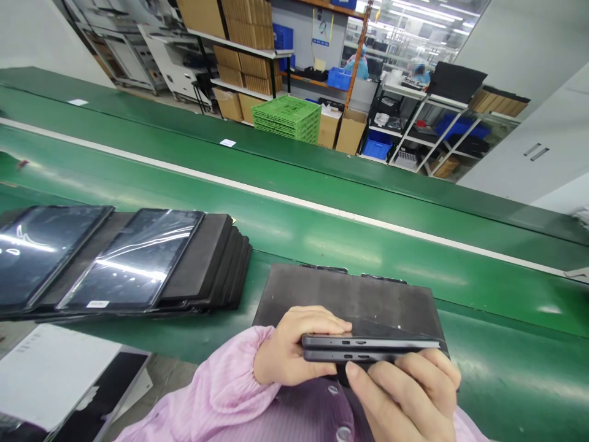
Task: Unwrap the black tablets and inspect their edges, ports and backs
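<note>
My left hand (294,344) and my right hand (400,393) grip the near edge of two thin dark grey laptops (350,301), stacked over the green conveyor belt (350,258). Small ports show along their side edges. My left hand wraps the left end, and my right thumb presses from below. Left of them lies a stack of black-sleeved panels (202,264), with glossy dark screens (131,258) on top. Neither hand touches that stack.
A white sheet (50,374) lies at the lower left, beyond my pink sleeve (216,393). Far back stand shelves of cardboard boxes (243,37), a green crate (286,118) and blue bins (377,147). Two people in blue (356,64) work beyond the belt.
</note>
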The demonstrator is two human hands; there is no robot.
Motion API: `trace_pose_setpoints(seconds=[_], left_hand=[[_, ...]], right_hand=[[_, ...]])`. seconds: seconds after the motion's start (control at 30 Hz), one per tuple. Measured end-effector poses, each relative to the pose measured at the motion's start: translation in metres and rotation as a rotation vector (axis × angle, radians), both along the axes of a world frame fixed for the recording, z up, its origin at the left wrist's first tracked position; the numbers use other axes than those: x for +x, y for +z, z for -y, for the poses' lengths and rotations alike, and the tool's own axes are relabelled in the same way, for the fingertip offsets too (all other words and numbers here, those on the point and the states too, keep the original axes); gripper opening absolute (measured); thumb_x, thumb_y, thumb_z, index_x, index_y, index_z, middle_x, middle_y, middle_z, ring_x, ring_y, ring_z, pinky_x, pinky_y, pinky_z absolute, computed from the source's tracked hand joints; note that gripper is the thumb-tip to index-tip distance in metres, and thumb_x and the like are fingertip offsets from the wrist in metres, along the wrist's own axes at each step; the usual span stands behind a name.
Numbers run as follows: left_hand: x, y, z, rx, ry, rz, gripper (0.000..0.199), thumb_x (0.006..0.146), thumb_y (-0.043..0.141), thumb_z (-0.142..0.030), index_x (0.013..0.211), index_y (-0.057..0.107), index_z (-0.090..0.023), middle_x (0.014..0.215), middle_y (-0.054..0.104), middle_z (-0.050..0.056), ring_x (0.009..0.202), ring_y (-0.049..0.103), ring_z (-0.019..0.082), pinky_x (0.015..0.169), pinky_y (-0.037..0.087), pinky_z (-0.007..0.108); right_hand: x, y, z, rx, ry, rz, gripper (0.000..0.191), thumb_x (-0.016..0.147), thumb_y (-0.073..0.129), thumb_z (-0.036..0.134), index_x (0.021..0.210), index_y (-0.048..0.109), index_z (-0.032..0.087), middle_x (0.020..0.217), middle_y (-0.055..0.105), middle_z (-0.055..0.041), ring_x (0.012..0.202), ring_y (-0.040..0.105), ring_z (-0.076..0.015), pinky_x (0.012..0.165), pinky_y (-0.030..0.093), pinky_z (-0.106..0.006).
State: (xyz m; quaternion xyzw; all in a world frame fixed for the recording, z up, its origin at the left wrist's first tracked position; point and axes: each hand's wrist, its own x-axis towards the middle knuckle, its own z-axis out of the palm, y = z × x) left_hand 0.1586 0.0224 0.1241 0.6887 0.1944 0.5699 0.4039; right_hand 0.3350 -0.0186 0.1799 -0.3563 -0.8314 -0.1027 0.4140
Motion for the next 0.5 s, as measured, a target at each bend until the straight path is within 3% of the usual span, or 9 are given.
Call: trace_pose_setpoints(seconds=[0.33,0.5], left_hand=[[0.002,0.002,0.003,0.070,0.018,-0.005,0.036,0.077,0.066,-0.035,0.110,0.059,-0.021,0.085,0.073,0.012,0.087,0.068,0.025,0.074,0.055,0.033],[0.000,0.001,0.002,0.051,-0.002,-0.019,0.037,0.077,0.065,-0.036,0.110,0.060,-0.022,0.085,0.072,0.012,0.086,0.068,0.025,0.073,0.056,0.034]], right_hand=[[-0.012,0.001,0.007,-0.020,-0.052,-0.065,0.026,0.091,0.051,0.013,0.075,0.069,0.021,0.058,0.065,0.0034,0.069,0.044,-0.0153,0.070,0.032,-0.036],[0.004,0.000,0.005,0.011,-0.020,-0.016,0.021,0.090,0.054,0.016,0.078,0.070,0.021,0.058,0.063,0.0019,0.071,0.046,-0.0160,0.072,0.033,-0.037]])
